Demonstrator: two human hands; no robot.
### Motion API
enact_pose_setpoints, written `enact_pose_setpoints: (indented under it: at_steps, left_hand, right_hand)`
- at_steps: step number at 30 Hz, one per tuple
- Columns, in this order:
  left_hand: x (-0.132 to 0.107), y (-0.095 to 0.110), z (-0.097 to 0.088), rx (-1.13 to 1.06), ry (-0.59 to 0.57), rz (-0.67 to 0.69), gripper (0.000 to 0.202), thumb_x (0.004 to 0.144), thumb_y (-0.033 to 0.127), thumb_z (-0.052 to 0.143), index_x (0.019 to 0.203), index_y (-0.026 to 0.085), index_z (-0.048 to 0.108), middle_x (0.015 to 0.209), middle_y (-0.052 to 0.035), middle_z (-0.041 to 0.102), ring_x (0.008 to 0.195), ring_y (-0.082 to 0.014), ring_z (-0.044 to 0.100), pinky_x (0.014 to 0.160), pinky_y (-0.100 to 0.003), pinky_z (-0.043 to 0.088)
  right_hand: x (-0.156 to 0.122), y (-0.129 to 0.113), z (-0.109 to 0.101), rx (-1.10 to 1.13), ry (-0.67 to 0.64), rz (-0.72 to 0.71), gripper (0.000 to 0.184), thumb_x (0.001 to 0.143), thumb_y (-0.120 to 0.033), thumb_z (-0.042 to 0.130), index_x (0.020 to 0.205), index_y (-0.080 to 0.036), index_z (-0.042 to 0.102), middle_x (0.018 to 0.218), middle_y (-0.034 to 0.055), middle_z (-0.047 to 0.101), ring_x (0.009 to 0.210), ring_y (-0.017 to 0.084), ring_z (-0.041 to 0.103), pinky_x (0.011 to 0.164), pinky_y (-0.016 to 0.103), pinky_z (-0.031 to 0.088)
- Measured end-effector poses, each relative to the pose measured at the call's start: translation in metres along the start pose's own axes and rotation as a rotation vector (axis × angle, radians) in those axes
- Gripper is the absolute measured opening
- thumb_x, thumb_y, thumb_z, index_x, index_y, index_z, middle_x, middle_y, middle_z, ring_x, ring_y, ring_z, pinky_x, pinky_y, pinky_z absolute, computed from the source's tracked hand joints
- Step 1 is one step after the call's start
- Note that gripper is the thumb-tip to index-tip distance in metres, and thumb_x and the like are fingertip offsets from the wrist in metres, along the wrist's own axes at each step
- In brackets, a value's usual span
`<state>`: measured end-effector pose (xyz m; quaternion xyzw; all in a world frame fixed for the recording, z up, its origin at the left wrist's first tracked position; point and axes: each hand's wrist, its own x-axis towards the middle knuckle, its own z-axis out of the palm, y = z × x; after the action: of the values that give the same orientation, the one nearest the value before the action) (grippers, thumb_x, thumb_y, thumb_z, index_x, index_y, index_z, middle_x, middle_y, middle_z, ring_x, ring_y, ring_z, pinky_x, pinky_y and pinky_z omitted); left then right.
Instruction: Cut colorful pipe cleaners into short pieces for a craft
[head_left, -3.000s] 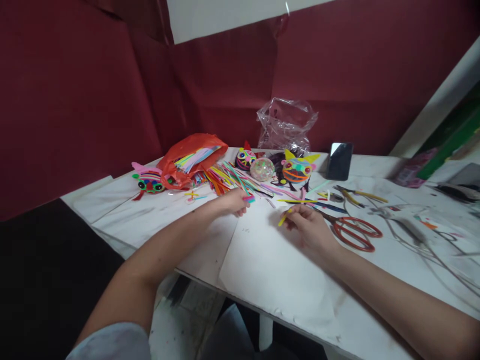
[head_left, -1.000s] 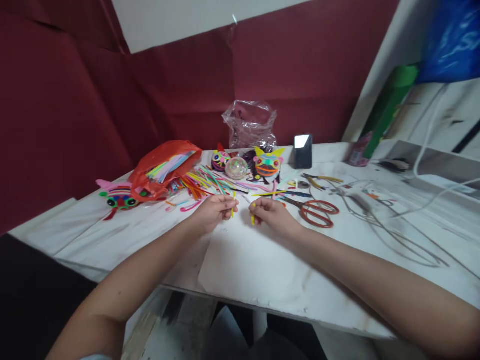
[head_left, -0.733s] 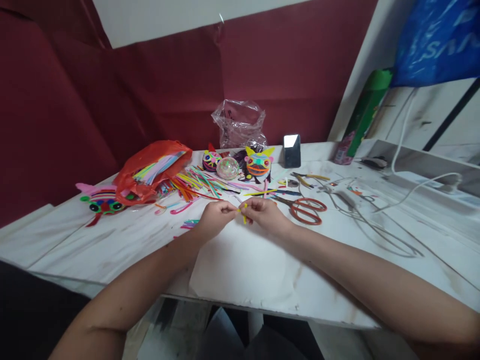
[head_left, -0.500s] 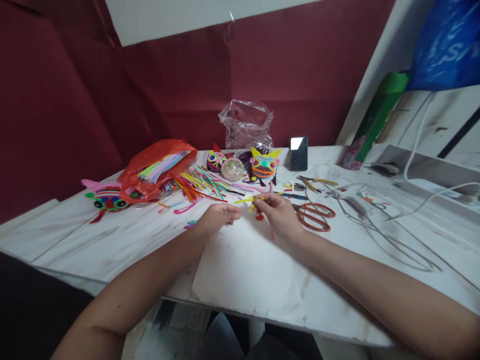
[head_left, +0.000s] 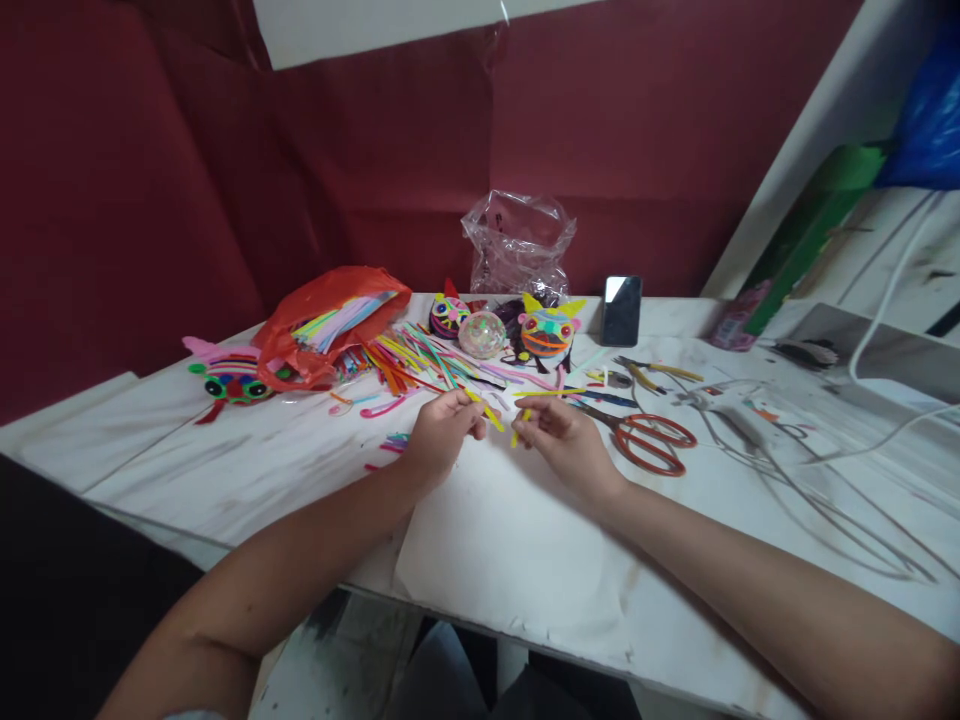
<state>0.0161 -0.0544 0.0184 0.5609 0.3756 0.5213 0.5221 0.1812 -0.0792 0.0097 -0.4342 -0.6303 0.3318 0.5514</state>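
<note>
My left hand (head_left: 441, 436) is pinched on a short yellow pipe cleaner (head_left: 492, 414) that points down to the right. Opposite it, my right hand (head_left: 564, 440) grips another yellow pipe cleaner piece (head_left: 521, 430) between thumb and fingers. The two pieces are close together but apart, above a white paper sheet (head_left: 510, 550). A further thin yellow strip (head_left: 551, 392) shows just behind my right fingers; whether it is held or lying there I cannot tell. Orange-handled scissors (head_left: 656, 445) lie to the right of my right hand.
A red bag (head_left: 330, 300) spills many coloured pipe cleaners (head_left: 420, 360). Decorated animal faces stand behind and left, including a yellow-horned one (head_left: 546, 335). A clear ball (head_left: 482, 335), phone (head_left: 621, 310), pliers (head_left: 652, 372) and cables (head_left: 795, 470) are also on the table.
My left hand now holds a yellow piece, where its fingers showed none before. Both hands keep close together. The view has turned slightly left.
</note>
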Motion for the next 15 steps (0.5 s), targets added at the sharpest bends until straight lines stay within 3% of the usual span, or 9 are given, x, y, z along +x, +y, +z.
enact_pose_setpoints:
  at_steps: [5,11,15]
  left_hand:
    - [-0.005,0.001,0.002,0.270,-0.050,-0.011,0.011,0.066,0.028,0.058,0.066,0.017,0.054,0.051,0.0037,0.054,0.049,-0.0088,0.048,0.052,-0.022,0.036]
    - [-0.014,0.003,0.007,0.512,-0.117,0.052,0.012,0.066,0.028,0.056,0.065,0.017,0.057,0.050,0.0057,0.049,0.045,-0.0073,0.042,0.045,-0.020,0.031]
    - [-0.015,0.002,0.005,0.638,-0.099,0.119,0.010,0.065,0.025,0.055,0.061,0.017,0.057,0.050,0.0056,0.049,0.047,-0.0072,0.041,0.046,-0.019,0.031]
  right_hand:
    - [0.003,-0.007,0.000,0.063,-0.087,0.141,0.026,0.068,-0.043,0.063,0.071,-0.017,0.061,0.054,-0.0013,0.056,0.049,0.010,0.048,0.049,0.024,0.040]
    - [0.002,0.000,0.006,0.171,-0.146,0.181,0.024,0.064,-0.039,0.066,0.075,-0.017,0.063,0.056,-0.0028,0.057,0.049,0.009,0.048,0.049,0.023,0.038]
    - [0.001,-0.001,0.005,0.162,-0.146,0.172,0.021,0.065,-0.037,0.066,0.074,-0.018,0.062,0.054,-0.0039,0.054,0.048,0.008,0.047,0.049,0.022,0.037]
